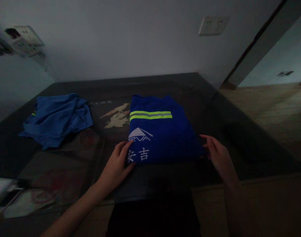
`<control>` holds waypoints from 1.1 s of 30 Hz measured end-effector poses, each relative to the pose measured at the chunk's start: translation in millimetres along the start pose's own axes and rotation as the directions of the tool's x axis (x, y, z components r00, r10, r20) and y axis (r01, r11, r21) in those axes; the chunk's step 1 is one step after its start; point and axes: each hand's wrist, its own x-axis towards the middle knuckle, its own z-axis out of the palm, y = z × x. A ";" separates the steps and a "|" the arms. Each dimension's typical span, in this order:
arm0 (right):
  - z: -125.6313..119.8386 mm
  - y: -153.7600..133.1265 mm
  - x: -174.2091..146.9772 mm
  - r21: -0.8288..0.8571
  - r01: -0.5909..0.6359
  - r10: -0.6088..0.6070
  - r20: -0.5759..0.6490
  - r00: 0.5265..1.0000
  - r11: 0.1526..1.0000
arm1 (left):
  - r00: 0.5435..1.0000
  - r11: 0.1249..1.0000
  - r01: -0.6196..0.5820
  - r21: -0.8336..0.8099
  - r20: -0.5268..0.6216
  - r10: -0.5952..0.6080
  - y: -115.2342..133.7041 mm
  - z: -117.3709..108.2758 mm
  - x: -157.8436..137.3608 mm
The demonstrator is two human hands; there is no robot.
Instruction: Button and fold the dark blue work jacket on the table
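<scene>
A folded blue work jacket (162,138) lies flat on the dark table in front of me. It bears a yellow-green and grey reflective stripe (150,115), a white logo and white characters. My left hand (119,159) rests at its near left corner, fingertips on the left edge, the thumb apart along the near edge. At the near right corner, which stretches out to a point, is my right hand (215,153). Its index finger sticks out above while the lower fingertips close on the cloth in shadow.
Another blue garment (59,118) lies crumpled at the left of the dark table (150,184). White objects and a cable (7,194) are at the near left. Behind the table stands a wall with sockets (213,25). Wooden floor (276,108) shows at the right.
</scene>
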 end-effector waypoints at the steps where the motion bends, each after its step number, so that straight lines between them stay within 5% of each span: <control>1: -2.8 0.3 -0.7 0.029 -0.004 0.005 -0.012 1.000 1.000 | 1.000 0.999 0.007 0.039 -0.021 -0.006 1.3 2.2 2.7; 5: -10.8 3.0 -3.1 0.100 -0.012 0.014 -0.018 1.000 0.995 | 0.999 0.989 0.010 0.148 -0.052 -0.002 5.4 6.3 9.0; 10: 1.2 3.1 -2.2 0.012 0.039 -0.040 0.085 0.996 0.999 | 0.999 0.985 0.008 0.171 -0.054 0.001 8.3 8.2 11.6; 15: 6.8 0.8 1.6 -0.054 0.125 -0.124 0.033 0.992 0.991 | 0.999 0.985 -0.028 0.168 -0.037 0.035 4.2 7.0 9.9; 25: 0.6 8.9 -17.8 0.012 0.035 -0.037 0.128 0.991 0.999 | 0.993 0.965 -0.108 0.240 -0.010 0.114 -16.2 8.0 -5.3; 33: 3.4 4.8 -38.9 0.090 -0.040 0.036 0.043 0.998 0.995 | 0.996 0.968 -0.082 0.236 -0.020 0.089 -14.2 7.6 -9.0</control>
